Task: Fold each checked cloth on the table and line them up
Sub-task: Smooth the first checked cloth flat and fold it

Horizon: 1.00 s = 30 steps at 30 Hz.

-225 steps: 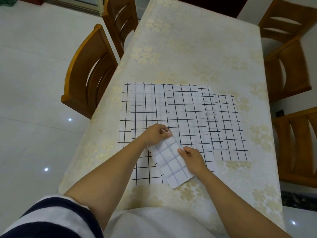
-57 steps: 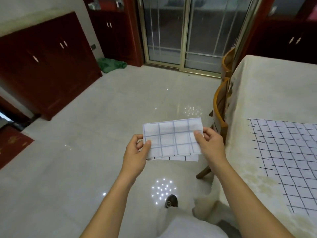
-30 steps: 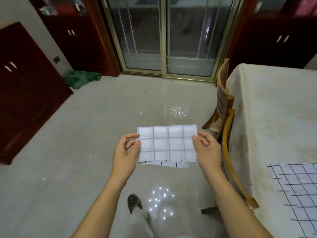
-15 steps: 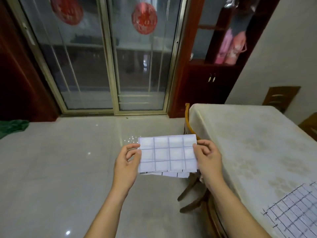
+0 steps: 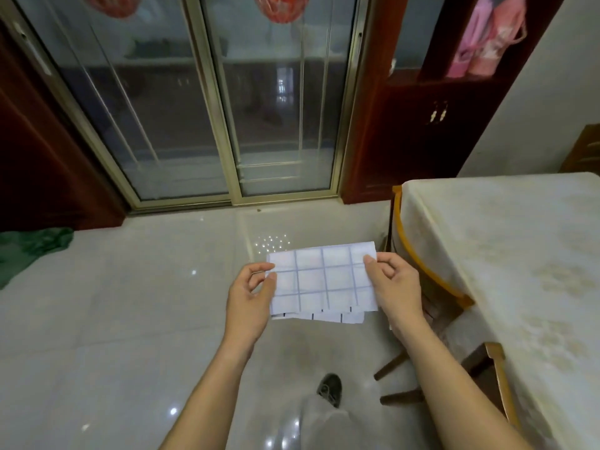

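Note:
A small folded checked cloth [image 5: 324, 282], white with thin dark grid lines, hangs in the air over the floor, left of the table. My left hand [image 5: 251, 295] pinches its left edge and my right hand [image 5: 394, 287] pinches its right edge. The cloth's lower layers stick out unevenly below the front fold. The table [image 5: 506, 254] with its cream flowered cover fills the right side. No other checked cloth shows in this view.
Two wooden chairs [image 5: 422, 274] stand tucked against the table's left side. Sliding glass doors [image 5: 211, 102] and a dark red cabinet [image 5: 418, 125] lie ahead. A green rag [image 5: 29, 248] lies on the glossy floor at left. My foot [image 5: 329, 388] shows below.
The view has swung away from the table and its spread cloths toward the doors. Both hands have lifted the folded cloth off the table and keep holding it by its two ends.

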Each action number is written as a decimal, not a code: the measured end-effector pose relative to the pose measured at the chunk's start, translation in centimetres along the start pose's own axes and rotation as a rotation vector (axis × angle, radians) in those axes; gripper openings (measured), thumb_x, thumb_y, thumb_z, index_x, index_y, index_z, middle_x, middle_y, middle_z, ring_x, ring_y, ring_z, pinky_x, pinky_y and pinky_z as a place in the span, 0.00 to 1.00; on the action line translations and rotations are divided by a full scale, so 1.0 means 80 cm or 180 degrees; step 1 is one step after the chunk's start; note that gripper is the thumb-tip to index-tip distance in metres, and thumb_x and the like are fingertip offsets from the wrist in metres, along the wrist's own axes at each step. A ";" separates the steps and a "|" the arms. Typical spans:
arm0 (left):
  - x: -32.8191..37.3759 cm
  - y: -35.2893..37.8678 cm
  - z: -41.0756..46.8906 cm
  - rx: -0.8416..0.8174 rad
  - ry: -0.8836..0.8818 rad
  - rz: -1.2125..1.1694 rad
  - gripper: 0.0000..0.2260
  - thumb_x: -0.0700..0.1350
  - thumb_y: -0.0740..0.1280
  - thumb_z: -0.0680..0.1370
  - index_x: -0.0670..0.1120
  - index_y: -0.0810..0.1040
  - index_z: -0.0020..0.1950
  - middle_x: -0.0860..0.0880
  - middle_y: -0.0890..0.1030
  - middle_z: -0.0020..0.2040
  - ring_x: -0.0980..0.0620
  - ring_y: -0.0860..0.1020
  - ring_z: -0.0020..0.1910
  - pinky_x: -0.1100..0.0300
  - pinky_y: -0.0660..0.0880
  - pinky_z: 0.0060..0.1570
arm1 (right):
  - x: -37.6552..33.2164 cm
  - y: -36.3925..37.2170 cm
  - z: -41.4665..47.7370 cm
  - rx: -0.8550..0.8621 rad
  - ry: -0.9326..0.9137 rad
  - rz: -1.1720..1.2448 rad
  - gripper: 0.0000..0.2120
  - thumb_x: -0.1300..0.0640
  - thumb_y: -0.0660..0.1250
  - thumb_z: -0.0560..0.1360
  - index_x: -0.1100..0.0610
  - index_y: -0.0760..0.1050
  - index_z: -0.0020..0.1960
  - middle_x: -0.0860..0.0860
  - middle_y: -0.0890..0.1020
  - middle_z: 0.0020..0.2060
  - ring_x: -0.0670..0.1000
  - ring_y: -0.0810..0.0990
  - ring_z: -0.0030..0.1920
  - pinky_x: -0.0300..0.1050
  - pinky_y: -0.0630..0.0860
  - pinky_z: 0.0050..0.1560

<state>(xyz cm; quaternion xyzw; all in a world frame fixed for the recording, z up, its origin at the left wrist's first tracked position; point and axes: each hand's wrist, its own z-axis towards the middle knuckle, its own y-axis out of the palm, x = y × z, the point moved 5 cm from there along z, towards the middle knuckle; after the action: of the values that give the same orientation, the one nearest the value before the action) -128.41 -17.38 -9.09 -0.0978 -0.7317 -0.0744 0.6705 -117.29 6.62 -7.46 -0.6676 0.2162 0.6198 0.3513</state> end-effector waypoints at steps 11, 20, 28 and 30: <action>0.094 0.040 0.224 0.0525 0.0353 0.0389 0.03 0.40 0.69 0.80 0.48 0.80 0.51 0.49 0.83 0.43 0.59 0.80 0.41 0.68 0.76 0.38 | -0.025 0.104 0.255 -0.0313 0.0119 0.0050 0.08 0.54 0.68 0.78 0.53 0.76 0.56 0.48 0.81 0.39 0.46 0.80 0.40 0.32 0.72 0.32; 0.073 0.143 0.349 0.0132 0.0106 0.0457 0.02 0.42 0.71 0.79 0.46 0.81 0.50 0.45 0.84 0.44 0.54 0.81 0.42 0.63 0.77 0.38 | 0.012 0.061 0.354 0.0098 0.0303 0.0205 0.04 0.58 0.70 0.77 0.52 0.81 0.51 0.46 0.83 0.40 0.42 0.81 0.41 0.30 0.74 0.34; 0.067 0.233 0.511 -0.0315 0.0166 0.0200 0.02 0.40 0.72 0.78 0.45 0.82 0.49 0.47 0.84 0.44 0.57 0.80 0.43 0.67 0.77 0.40 | 0.033 0.059 0.489 0.0543 0.0515 -0.0097 0.04 0.52 0.72 0.74 0.48 0.83 0.48 0.43 0.86 0.38 0.44 0.83 0.40 0.41 0.78 0.43; 0.067 0.251 0.562 -0.0458 0.0124 0.0168 0.02 0.41 0.72 0.78 0.46 0.82 0.49 0.49 0.84 0.45 0.57 0.81 0.45 0.66 0.76 0.43 | 0.023 0.071 0.529 0.0598 0.0435 -0.0023 0.03 0.56 0.73 0.75 0.51 0.84 0.48 0.44 0.84 0.35 0.43 0.80 0.36 0.39 0.76 0.42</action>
<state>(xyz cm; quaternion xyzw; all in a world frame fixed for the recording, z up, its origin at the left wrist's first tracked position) -167.41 13.14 -8.24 -0.1635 -0.7084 -0.1110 0.6776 -149.77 34.32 -9.74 -0.6732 0.2944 0.5486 0.3989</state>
